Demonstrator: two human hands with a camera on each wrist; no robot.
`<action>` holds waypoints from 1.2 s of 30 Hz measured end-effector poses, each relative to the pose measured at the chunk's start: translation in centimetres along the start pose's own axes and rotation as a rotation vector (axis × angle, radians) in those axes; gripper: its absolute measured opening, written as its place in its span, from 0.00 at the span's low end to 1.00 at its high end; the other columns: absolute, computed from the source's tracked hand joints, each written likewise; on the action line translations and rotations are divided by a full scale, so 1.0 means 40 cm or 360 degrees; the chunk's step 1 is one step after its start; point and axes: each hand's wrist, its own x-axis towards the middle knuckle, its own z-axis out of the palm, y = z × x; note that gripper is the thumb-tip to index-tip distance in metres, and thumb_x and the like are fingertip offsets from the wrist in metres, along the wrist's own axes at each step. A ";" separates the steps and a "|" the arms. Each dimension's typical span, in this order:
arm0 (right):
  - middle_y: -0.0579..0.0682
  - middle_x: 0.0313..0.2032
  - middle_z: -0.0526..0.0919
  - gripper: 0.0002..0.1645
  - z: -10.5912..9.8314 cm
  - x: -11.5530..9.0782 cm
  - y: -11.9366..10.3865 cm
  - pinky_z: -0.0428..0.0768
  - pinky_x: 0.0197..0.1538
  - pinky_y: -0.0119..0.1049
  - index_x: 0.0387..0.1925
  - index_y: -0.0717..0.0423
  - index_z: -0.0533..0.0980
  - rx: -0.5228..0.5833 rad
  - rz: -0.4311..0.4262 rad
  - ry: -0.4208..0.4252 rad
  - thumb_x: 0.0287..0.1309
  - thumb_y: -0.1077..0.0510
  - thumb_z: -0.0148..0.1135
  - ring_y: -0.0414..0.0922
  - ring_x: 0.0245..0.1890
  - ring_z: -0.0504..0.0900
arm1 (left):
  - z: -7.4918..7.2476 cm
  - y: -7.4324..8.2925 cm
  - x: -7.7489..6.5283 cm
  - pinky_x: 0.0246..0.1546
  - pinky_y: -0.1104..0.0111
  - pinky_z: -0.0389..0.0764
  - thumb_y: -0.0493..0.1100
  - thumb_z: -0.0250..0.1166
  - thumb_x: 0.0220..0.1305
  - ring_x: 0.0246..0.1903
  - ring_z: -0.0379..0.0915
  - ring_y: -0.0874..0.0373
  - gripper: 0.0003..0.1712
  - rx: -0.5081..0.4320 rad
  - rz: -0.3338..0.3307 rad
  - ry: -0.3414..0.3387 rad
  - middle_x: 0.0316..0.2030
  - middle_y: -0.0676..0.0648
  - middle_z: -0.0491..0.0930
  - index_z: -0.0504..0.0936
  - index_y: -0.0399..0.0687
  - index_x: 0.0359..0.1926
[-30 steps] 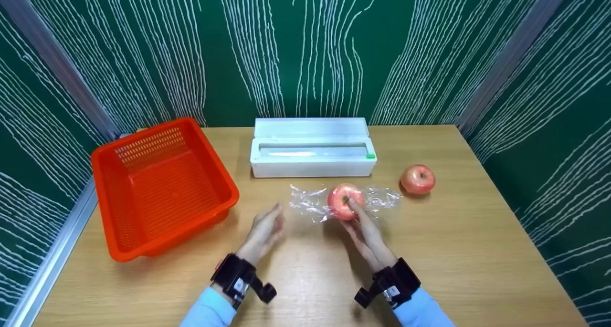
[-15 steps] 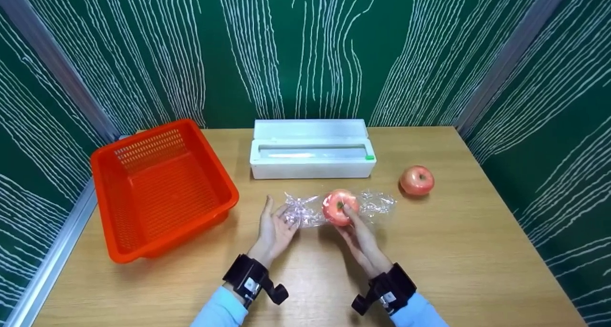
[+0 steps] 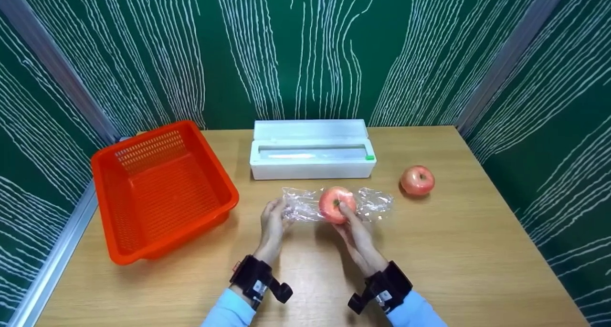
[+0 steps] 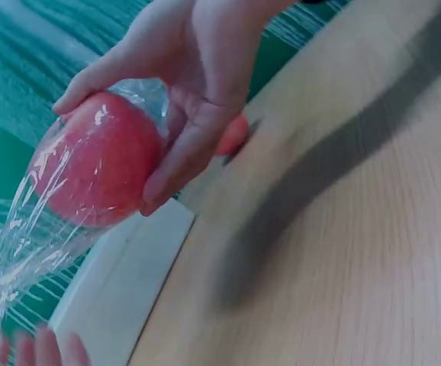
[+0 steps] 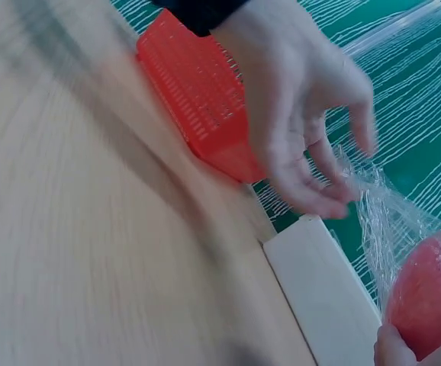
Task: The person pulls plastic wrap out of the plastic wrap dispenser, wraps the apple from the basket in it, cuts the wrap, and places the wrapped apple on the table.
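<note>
My right hand (image 3: 355,238) grips a red apple (image 3: 337,204) with the thumb on top near the stem and the fingers beneath. Clear cling film (image 3: 301,205) wraps the apple and sticks out loosely to both sides. The left wrist view shows the apple (image 4: 102,164) held up above the table between thumb and fingers. My left hand (image 3: 273,229) is at the film's left end. In the right wrist view, the left hand (image 5: 304,114) has thumb and fingers apart, loosely bent, with the film's edge (image 5: 369,194) close by the fingertips.
Behind the hands stands a white cling film box (image 3: 312,169) with its lid raised and a roll inside. A second apple (image 3: 417,180) sits at the right. An orange-red plastic basket (image 3: 224,205) stands at the left on the wooden table (image 3: 477,250).
The left hand has moved right to the film's left end, turning palm up and then back with fingers bent. The right hand has shifted slightly left with the apple.
</note>
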 end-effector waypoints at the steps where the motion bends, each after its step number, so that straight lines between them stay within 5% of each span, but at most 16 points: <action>1: 0.49 0.44 0.78 0.47 0.003 0.000 -0.001 0.77 0.52 0.34 0.63 0.67 0.55 0.0011 -0.0004 0.0000 0.47 0.54 0.67 0.40 0.41 0.80 | 0.003 -0.001 0.000 0.47 0.58 0.74 0.51 0.53 0.63 0.41 0.70 0.55 0.23 0.0132 0.0058 0.0013 0.45 0.43 0.72 0.67 0.39 0.52; 4: 0.50 0.45 0.76 0.48 0.011 -0.002 -0.001 0.76 0.52 0.35 0.63 0.68 0.55 0.0038 0.0018 0.0026 0.45 0.55 0.69 0.40 0.41 0.81 | 0.015 -0.011 0.009 0.41 0.61 0.75 0.57 0.53 0.62 0.37 0.70 0.56 0.24 0.0437 0.0335 0.0124 0.42 0.43 0.73 0.69 0.42 0.47; 6: 0.51 0.45 0.77 0.48 0.015 -0.008 0.001 0.76 0.52 0.35 0.62 0.69 0.55 0.0021 0.0050 0.0049 0.45 0.55 0.69 0.40 0.40 0.81 | 0.021 -0.019 0.021 0.34 0.67 0.74 0.53 0.54 0.63 0.31 0.70 0.57 0.19 0.0510 0.0539 0.0218 0.36 0.42 0.75 0.72 0.41 0.40; 8: 0.52 0.44 0.78 0.46 0.016 -0.015 0.002 0.77 0.52 0.36 0.61 0.71 0.57 0.0005 0.0076 0.0075 0.45 0.55 0.68 0.41 0.39 0.81 | 0.025 -0.023 0.033 0.28 0.72 0.71 0.46 0.55 0.63 0.27 0.67 0.59 0.13 0.0456 0.0706 0.0265 0.30 0.42 0.76 0.73 0.38 0.35; 10: 0.52 0.43 0.78 0.44 0.017 -0.020 0.003 0.77 0.51 0.37 0.60 0.71 0.58 -0.0010 0.0087 0.0086 0.46 0.55 0.68 0.42 0.38 0.82 | 0.025 -0.016 0.039 0.22 0.75 0.67 0.40 0.56 0.62 0.23 0.64 0.62 0.09 0.0306 0.0760 0.0246 0.28 0.42 0.75 0.73 0.35 0.32; 15: 0.52 0.42 0.76 0.40 0.026 -0.031 0.005 0.78 0.50 0.38 0.59 0.70 0.59 -0.0012 0.0087 0.0046 0.49 0.56 0.65 0.43 0.38 0.81 | 0.023 0.005 0.042 0.12 0.77 0.61 0.35 0.54 0.63 0.16 0.58 0.65 0.08 -0.0147 0.0534 0.0126 0.22 0.47 0.69 0.71 0.30 0.32; 19: 0.53 0.43 0.74 0.38 0.028 -0.045 0.008 0.78 0.50 0.37 0.60 0.68 0.58 -0.0005 0.0129 -0.0034 0.52 0.56 0.61 0.43 0.39 0.80 | 0.025 -0.027 0.064 0.10 0.80 0.59 0.39 0.54 0.63 0.12 0.56 0.68 0.08 -0.0368 0.0329 0.0117 0.19 0.53 0.65 0.72 0.39 0.30; 29: 0.61 0.54 0.63 0.46 0.036 -0.066 0.010 0.75 0.54 0.38 0.65 0.63 0.52 0.0109 0.0308 -0.0212 0.49 0.54 0.64 0.49 0.47 0.75 | 0.040 -0.066 0.060 0.12 0.82 0.61 0.50 0.52 0.64 0.14 0.58 0.71 0.13 -0.0587 -0.0140 -0.0012 0.19 0.57 0.65 0.73 0.45 0.40; 36: 0.63 0.55 0.63 0.49 0.025 -0.069 0.022 0.74 0.56 0.38 0.65 0.63 0.50 0.0053 0.0377 -0.0346 0.49 0.50 0.64 0.51 0.52 0.73 | 0.034 -0.086 0.050 0.30 0.79 0.73 0.62 0.51 0.57 0.28 0.70 0.67 0.22 -0.0519 -0.0422 -0.0368 0.28 0.55 0.73 0.75 0.50 0.35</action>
